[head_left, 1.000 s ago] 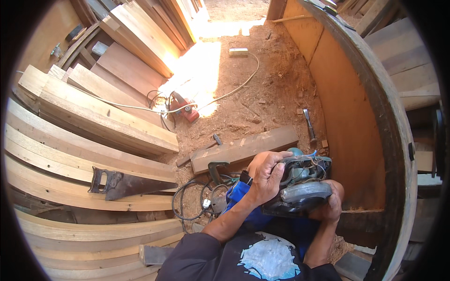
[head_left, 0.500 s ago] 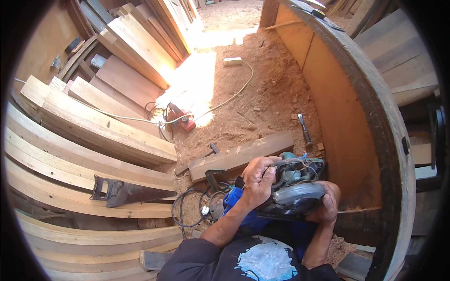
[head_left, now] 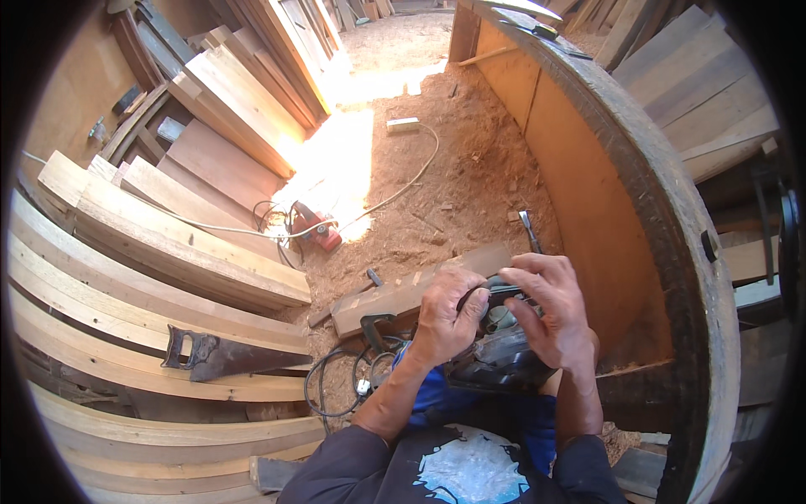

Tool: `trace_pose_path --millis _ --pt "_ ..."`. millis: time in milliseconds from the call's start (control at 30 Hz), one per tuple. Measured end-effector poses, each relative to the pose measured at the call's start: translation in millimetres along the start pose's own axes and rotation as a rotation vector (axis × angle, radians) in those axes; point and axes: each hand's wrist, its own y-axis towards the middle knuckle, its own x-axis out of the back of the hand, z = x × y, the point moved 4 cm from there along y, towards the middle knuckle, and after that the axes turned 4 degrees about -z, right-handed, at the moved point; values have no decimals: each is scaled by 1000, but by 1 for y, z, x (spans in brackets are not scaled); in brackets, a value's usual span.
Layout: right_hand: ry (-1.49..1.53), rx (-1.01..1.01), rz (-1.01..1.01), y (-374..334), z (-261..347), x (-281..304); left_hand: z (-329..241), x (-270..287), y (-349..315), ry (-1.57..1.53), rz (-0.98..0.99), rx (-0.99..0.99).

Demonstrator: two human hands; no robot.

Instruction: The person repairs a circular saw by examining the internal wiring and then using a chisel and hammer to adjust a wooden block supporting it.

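Note:
A circular saw [head_left: 491,361] with a dark guard and a teal body rests in my lap, partly hidden by my hands. My left hand [head_left: 449,315] is closed around a dark part at its upper left, the thumb pressed along the top. Over the saw's upper right side hovers my right hand [head_left: 554,311]. Its thumb and fingers are bent but apart, fingertips close to my left fingers. Whether those fingertips touch the saw is hard to tell.
A thick wooden beam [head_left: 420,290] lies ahead, with a chisel [head_left: 529,231] beyond its right end. A handsaw [head_left: 227,353] rests on stacked planks [head_left: 151,302] at left. A red power tool [head_left: 315,227] and a power strip [head_left: 403,125] lie on sawdust. An orange-brown panel [head_left: 613,202] curves along the right.
My right hand has come up from the guard's lower right side to above the saw. The saw has tilted, its guard turning down. My left hand stays on it, and the view has shifted slightly.

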Motion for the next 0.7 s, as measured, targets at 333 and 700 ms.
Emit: trace_pose_path --millis 333,700 --pt "114 -68 30 -9 -19 -21 -16 -6 3 173 -59 -204" --pt "97 -146 13 -10 -30 -26 -18 -6 10 259 -38 -318"
